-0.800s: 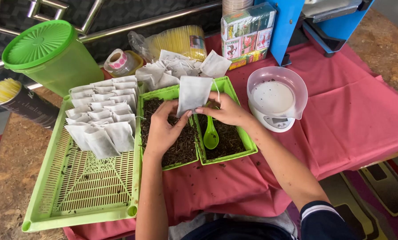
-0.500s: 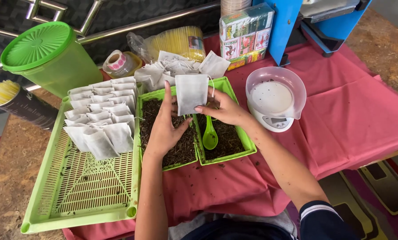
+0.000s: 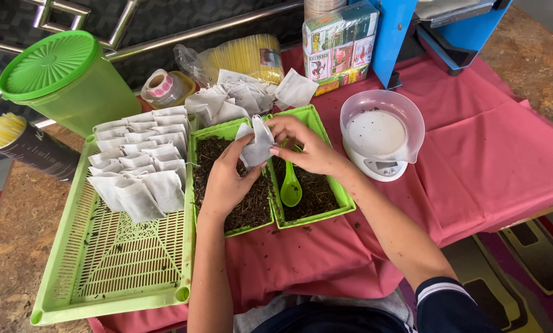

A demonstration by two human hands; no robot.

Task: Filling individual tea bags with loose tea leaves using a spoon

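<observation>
A blue machine (image 3: 449,24) is cut off by the top edge. The person's left hand (image 3: 227,182) hides part of a white paper pouch (image 3: 256,143) and the dark dried leaves beneath. A striped tube (image 3: 23,145) runs off the left edge.

Left hand (image 3: 227,179) and right hand (image 3: 307,148) meet (fingers pinched).

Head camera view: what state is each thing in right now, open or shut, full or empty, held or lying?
White paper pouch: held in both hands, crumpled.
Left hand: gripping the pouch from below.
Right hand: pinching the pouch's top.
Two small green trays: holding dark dried leaves.
Green spoon: lying in the right tray.
Large slatted tray: partly filled with pouches.
Green canister: lid on.
Scale bowl: nearly empty.
</observation>
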